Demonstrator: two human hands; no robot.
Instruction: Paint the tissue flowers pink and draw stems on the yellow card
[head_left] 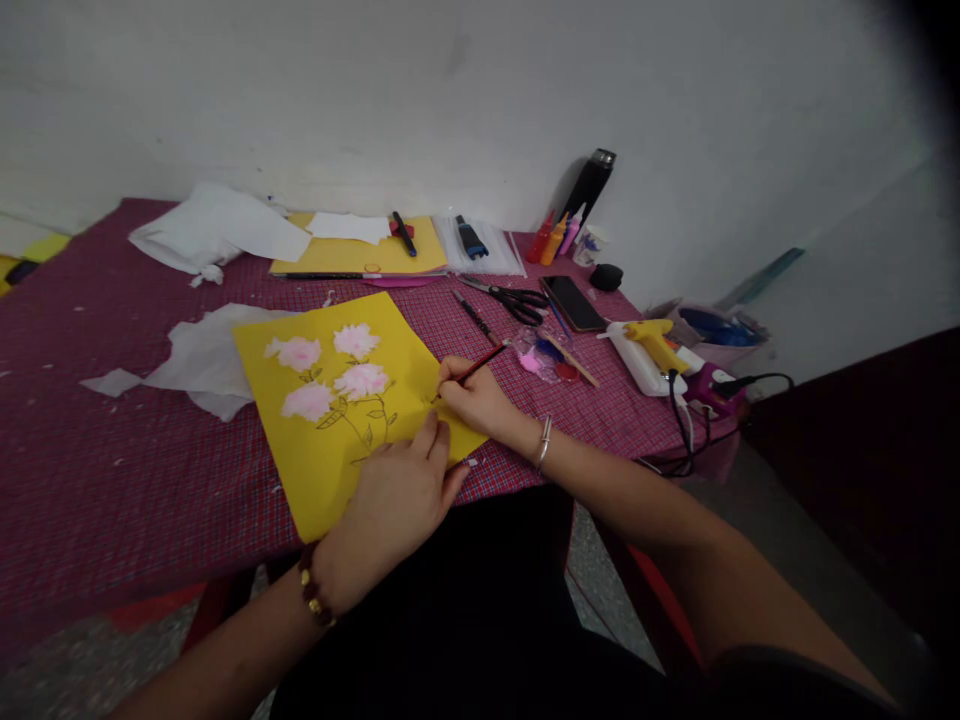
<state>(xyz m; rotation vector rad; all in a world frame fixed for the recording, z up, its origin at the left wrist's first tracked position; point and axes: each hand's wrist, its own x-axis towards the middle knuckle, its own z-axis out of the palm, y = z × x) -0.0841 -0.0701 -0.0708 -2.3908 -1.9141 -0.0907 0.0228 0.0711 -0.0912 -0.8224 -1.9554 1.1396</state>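
A yellow sheet [330, 440] lies on the checked red tablecloth [112, 450], with pink paper flowers [337, 372] and drawn dark stems on it. My right hand [476, 398] pinches a thin red pencil [480, 366], its tip resting on the sheet's right side. My left hand [397, 500] lies flat on the sheet's near corner with fingers together, pressing it down. A beaded bracelet is on my left wrist, a silver bangle on my right.
White tissue paper [202, 360] lies left of the sheet and more at the back left. Further back are a yellow pad [360, 255], scissors [514, 298], a phone [574, 303], paint bottles [555, 238], a yellow glue gun [656, 340] and a purple one [712, 388] with cords.
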